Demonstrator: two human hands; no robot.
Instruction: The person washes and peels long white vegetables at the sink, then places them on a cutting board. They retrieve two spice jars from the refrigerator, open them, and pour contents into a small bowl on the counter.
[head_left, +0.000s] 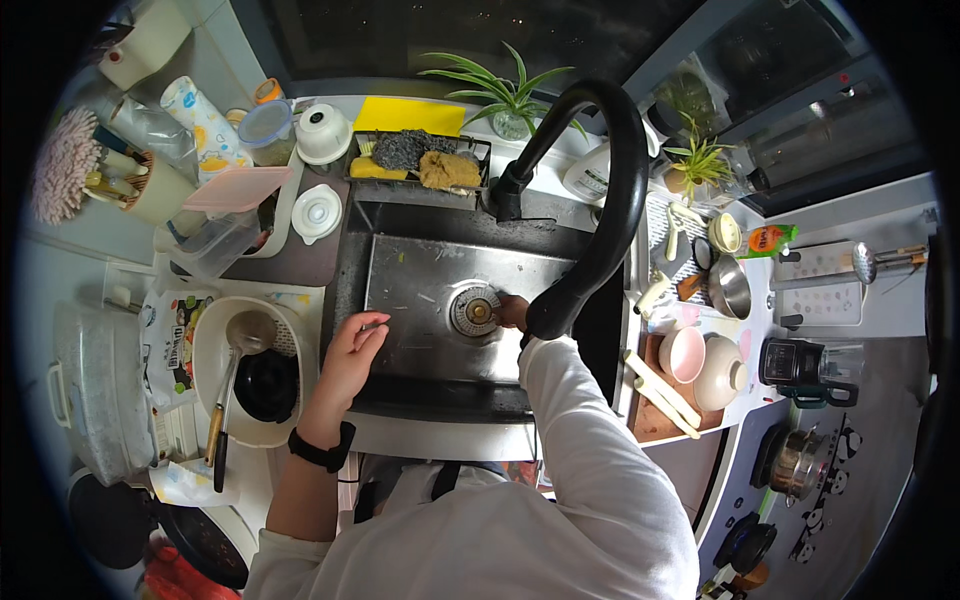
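Note:
My left hand (352, 356) hovers at the left side of a stainless-steel sink (420, 274), fingers loosely bent and a little apart, with nothing in them. A black band (322, 448) circles that wrist. My right hand (512, 311) reaches low into the basin, right beside the round drain strainer (478, 310) with its brass-coloured knob. Whether its fingers grip the strainer's rim or only lie against it cannot be made out. The black gooseneck faucet (636, 172) arches over my right wrist and hides part of that hand. Small pale scraps dot the basin floor.
A caddy (416, 184) with sponges and scouring pads stands behind the sink. To the left, a cream basin (217, 405) holds a ladle (251, 334). On the right, a cutting board (651, 427) carries peeled pale stalks (660, 394), a pink bowl (682, 355) and an upturned bowl (718, 373).

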